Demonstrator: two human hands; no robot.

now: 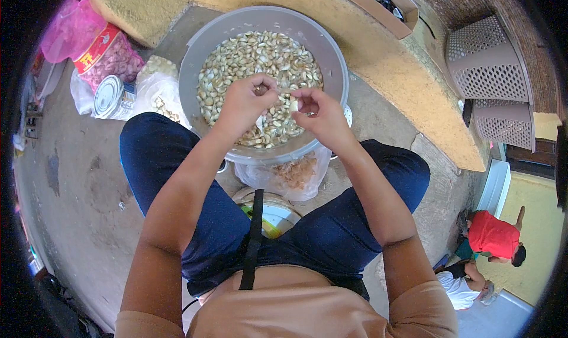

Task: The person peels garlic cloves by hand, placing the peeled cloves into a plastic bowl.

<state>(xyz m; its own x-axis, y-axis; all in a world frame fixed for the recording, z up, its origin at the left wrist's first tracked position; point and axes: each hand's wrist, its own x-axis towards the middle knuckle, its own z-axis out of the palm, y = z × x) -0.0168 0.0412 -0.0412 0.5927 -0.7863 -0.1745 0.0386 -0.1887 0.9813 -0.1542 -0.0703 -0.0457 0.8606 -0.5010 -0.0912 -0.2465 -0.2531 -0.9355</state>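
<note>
A seated person's hands come together over a wide basin (189,77) of cloves (254,51). The right hand (319,116) grips one pale clove (294,105) at its fingertips, a hold that probably suits so small a thing. Just beside it, the left hand (254,95) curls inward, thumb and forefinger drawn together; whether a scrap sits between them cannot be told.

The basin stands directly beneath both hands, between the parted knees, likely so that each hand reaches it easily and anything dropped lands inside. Left of the left hand, a bag (157,92) of pale cloves lies near the basin, apparently for ready reach, with a tin (108,96) beside it and a net sack (112,60) farther out. Below the right hand, toward the body, a bag of skins (296,173) lies by the near rim, perhaps to keep scraps close.

The count: one basin, one clove in the right hand, one tin, one net sack; the basin's cloves are too many to number. Beyond the right hand are one carton (373,7), two baskets (478,41) and, well apart, two people (494,234).
</note>
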